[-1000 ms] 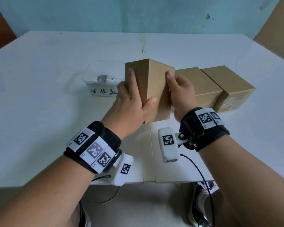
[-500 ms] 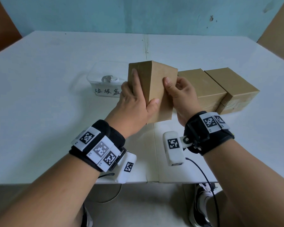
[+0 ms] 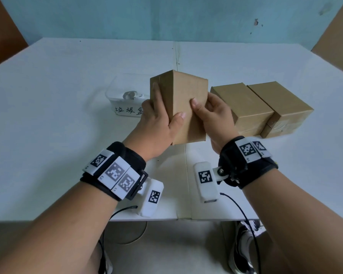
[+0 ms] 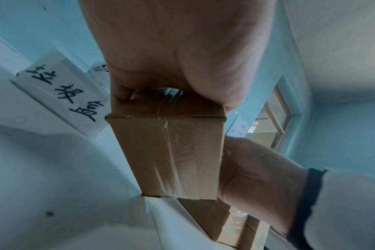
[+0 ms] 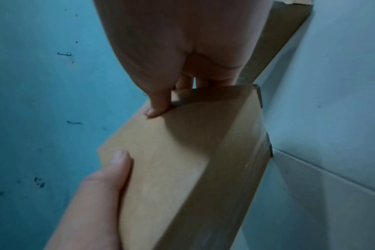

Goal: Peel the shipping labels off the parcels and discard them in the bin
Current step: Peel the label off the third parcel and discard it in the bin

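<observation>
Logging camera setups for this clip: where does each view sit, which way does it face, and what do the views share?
Head: on the person's head, looking forward and down at the table; both forearms, left hand and right hand grip the upended cardboard parcel.
Left wrist: under the left hand, facing along the parcel toward the labelled bin.
Right wrist: under the right hand, facing the wall.
Shared: the parcel appears in all three.

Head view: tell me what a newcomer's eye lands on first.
A brown cardboard parcel stood on end at the table's centre, gripped by the left hand and right hand. Two more parcels lie to its right, and a clear bin with handwritten characters sits to its left.
</observation>
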Demonstrator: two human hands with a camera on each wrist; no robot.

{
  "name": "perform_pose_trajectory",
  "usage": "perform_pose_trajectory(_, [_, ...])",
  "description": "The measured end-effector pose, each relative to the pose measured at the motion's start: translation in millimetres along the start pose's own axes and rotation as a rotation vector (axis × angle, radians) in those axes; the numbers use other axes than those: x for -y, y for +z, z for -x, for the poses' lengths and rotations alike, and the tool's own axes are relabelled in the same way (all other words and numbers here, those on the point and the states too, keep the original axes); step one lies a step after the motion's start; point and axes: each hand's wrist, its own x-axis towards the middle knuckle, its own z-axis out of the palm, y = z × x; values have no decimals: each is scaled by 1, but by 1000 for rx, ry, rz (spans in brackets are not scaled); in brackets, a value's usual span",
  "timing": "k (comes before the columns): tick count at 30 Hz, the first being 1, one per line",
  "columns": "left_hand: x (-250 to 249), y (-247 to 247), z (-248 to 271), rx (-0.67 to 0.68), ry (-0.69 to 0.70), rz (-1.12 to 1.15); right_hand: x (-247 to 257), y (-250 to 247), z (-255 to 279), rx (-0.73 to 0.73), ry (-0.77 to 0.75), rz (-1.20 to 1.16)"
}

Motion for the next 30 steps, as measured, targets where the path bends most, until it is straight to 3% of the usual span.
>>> perform_pose_trajectory(4, [0, 1, -1, 15, -6, 63, -5, -6, -5, -102, -17, -9])
perform_pose_trajectory(7, [-2, -8, -7, -30, -42, 387, 1, -1, -4, -127, 68, -45])
perform_pose_trajectory(9, [-3, -20, -10, -38, -94, 612, 9, 0, -4, -67, 135, -82])
perform_pose_trajectory(12, [-1, -30, -12, -30, -132, 800, 20, -4, -5, 138, 166, -120])
perform_pose_trajectory(16, [-1, -20, -13, -41, -163, 850, 26, -1, 4, 270, 135, -122])
perform_pose_trajectory(19, [-2, -13, -12, -91, -206, 922, 24, 3, 5, 246, 85, -65])
perform_pose_trajectory(23, [-4, -12, -10, -97, -108, 870, 17, 7, 8, 204, 76, -37])
perform_pose_trajectory(30, [-10, -13, -8, -302, -195, 838, 16, 25, 17, 150, 42, 55])
